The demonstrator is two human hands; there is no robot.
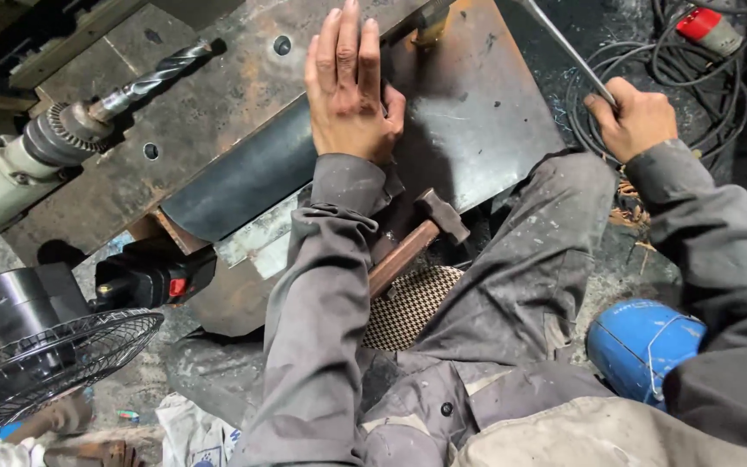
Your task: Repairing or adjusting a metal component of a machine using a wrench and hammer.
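My left hand (349, 86) lies flat, fingers together, on the end of a dark curved steel piece (244, 177) that rests on a rusty steel plate (477, 112). My right hand (637, 117) is closed around a thin grey metal rod (564, 47) that runs up and to the left across the plate's right edge. A hammer (421, 238) with a wooden handle lies below my left forearm, its head near the plate's front edge. Both arms wear grey work sleeves.
A large drill (54, 138) with a twist bit points in from the left. A black fan (41, 350) and a black power tool (153, 277) sit lower left. Cables (693, 60) coil at top right. A blue can (641, 342) stands by my right knee.
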